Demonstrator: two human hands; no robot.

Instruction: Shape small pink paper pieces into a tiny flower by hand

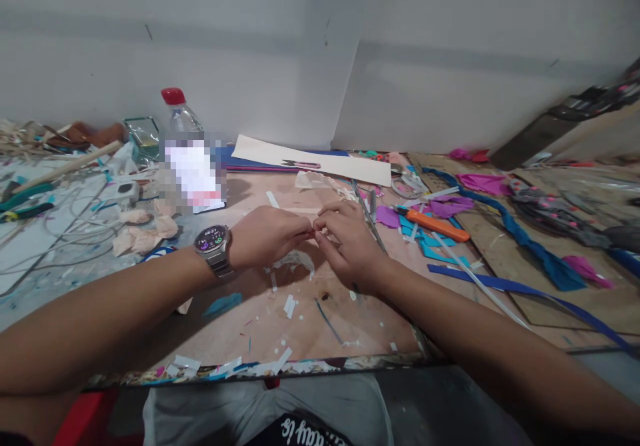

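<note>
Left hand and right hand meeting, grips pinched closed, scrap-dotted room toward surface's near edge, fingertip contents unclear

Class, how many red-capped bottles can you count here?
1: the bottle stands at the back left, partly behind the lit phone. Others may be hidden among the clutter.

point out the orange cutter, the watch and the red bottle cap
orange cutter (440,225): head view, on its orange handle
watch (212,239): head view, on its round lit face
red bottle cap (173,96): head view, on the cap's side
</note>
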